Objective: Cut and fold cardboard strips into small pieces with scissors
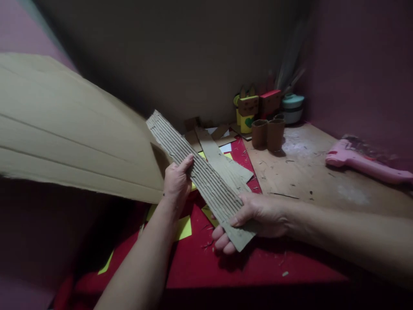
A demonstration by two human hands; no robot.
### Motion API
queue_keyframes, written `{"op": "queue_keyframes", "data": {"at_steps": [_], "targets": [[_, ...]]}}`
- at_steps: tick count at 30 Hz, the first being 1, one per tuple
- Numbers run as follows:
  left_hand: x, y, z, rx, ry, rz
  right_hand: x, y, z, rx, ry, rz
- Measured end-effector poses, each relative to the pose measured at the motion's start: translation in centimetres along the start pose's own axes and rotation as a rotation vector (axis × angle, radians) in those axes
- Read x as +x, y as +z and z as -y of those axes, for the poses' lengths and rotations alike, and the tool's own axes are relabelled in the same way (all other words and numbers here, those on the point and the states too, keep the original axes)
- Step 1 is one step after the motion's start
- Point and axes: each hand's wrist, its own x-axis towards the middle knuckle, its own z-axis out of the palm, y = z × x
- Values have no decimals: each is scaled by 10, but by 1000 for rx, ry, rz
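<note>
To my left a large cardboard sheet [80,133] slants in from the edge of view, its near corner close to my left forearm, so it crowds that side. In front of me a red cloth [193,269] covers part of the table, sprinkled with small scraps, and a yellow paper [184,228] lies on it beside my left forearm. Beyond my hands, flat cardboard pieces [222,163] overlap one another, partly hidden by what I hold. At the back stand two brown cardboard tubes [276,135], side by side, with a yellow box figure [248,114] and a red box figure [270,103] behind them, and a teal-lidded container [292,110] to their right. A pink tool [364,161], shaped like a glue gun, lies well apart on the bare wooden tabletop [306,172] at the right.

The corrugated strip [200,174] is up between my hands, slanting from far left to near right, ridges facing me. My left hand [177,181] grips its left edge around the middle, thumb on the ridges. My right hand [261,215] clasps the near end, thumb on top and fingers curled underneath, their tips showing past the left edge.
</note>
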Motion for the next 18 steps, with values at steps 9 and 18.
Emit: {"op": "queue_keyframes", "data": {"at_steps": [9, 18], "targets": [[-25, 9, 13, 160, -321, 288, 11, -13, 5, 15, -69, -1], [-23, 7, 6, 181, -315, 169, 11, -12, 2, -9, -111, 57]]}}
